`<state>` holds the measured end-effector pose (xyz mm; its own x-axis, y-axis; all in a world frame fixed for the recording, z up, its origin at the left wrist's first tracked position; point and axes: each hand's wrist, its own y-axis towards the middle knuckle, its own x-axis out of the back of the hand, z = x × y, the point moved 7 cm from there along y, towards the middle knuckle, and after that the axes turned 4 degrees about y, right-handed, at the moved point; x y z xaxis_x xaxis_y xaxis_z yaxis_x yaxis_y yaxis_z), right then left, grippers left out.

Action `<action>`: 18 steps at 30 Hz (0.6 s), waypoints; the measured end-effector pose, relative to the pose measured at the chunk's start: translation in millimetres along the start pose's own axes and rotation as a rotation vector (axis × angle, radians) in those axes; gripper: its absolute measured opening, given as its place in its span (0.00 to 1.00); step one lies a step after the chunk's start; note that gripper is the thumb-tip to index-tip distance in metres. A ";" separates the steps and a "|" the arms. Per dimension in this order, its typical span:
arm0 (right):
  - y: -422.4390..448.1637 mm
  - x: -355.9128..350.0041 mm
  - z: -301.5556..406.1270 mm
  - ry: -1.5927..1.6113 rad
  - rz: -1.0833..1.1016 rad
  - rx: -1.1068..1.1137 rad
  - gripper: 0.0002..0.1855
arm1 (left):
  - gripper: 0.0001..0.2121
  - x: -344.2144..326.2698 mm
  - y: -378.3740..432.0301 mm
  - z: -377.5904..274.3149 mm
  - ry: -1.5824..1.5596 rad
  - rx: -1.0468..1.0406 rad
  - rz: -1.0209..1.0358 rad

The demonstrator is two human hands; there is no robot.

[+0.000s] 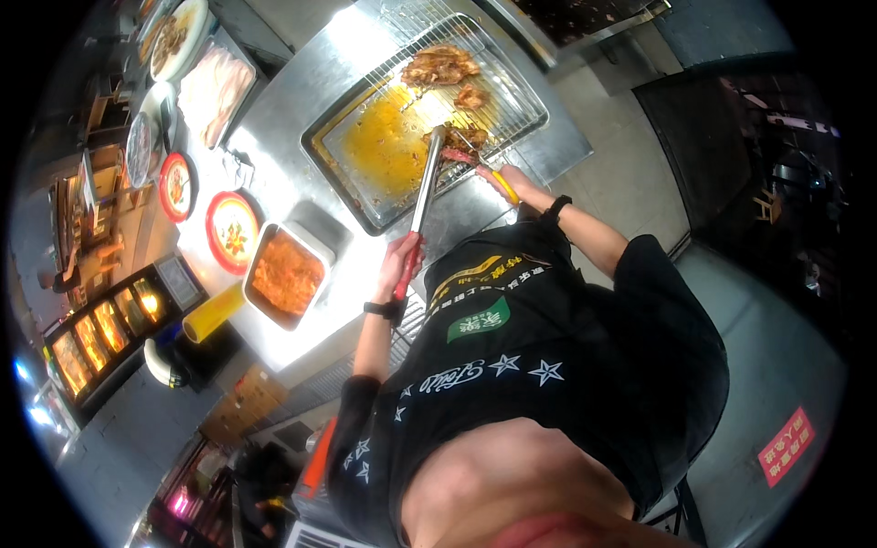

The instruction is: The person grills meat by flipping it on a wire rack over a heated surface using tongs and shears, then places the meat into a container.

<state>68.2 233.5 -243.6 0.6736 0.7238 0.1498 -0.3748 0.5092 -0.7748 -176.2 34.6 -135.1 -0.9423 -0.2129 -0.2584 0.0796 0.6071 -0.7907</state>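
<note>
My left hand (401,264) grips the red handles of metal tongs (426,185). The tongs' tips touch a browned piece of grilled meat (466,137) near the front edge of a wire rack (507,103). In my right hand (514,183) is a yellow-handled tool (505,186), apparently scissors, pointing at the same meat. A reddish strip shows between the tool and the meat; I cannot tell whether it is cut meat. A larger grilled piece (438,65) and a small one (471,97) rest farther back on the rack. Under the rack, a metal tray (342,198) holds yellowish grease.
Left on the steel table (284,85) are a white container of reddish marinated food (288,281), red-rimmed plates (212,243), a tray of pale raw meat (216,92) and an oval dish (199,20). A yellow cylinder (212,314) projects past the edge. A grill (582,24) stands beyond the rack.
</note>
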 end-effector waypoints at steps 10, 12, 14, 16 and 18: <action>-16.8 -1.1 12.6 0.133 0.226 -0.106 0.46 | 0.17 -31.6 13.1 6.3 -0.054 -0.025 0.027; -3.2 5.4 12.7 0.072 0.248 -0.097 0.45 | 0.17 -31.0 11.5 7.3 -0.077 -0.005 0.046; 5.9 13.4 9.9 -0.046 0.220 -0.089 0.45 | 0.17 -28.9 12.2 7.7 -0.105 0.023 0.035; 7.3 16.8 13.9 -0.039 0.178 0.054 0.44 | 0.16 -25.6 13.6 8.6 -0.107 0.009 0.033; 4.2 18.2 17.4 0.003 0.125 0.090 0.43 | 0.16 -23.9 14.4 9.9 -0.100 0.004 0.040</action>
<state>67.9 256.9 -233.5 0.6198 0.7829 0.0541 -0.5110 0.4550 -0.7293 -149.3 40.9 -145.8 -0.9012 -0.2640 -0.3436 0.1179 0.6136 -0.7807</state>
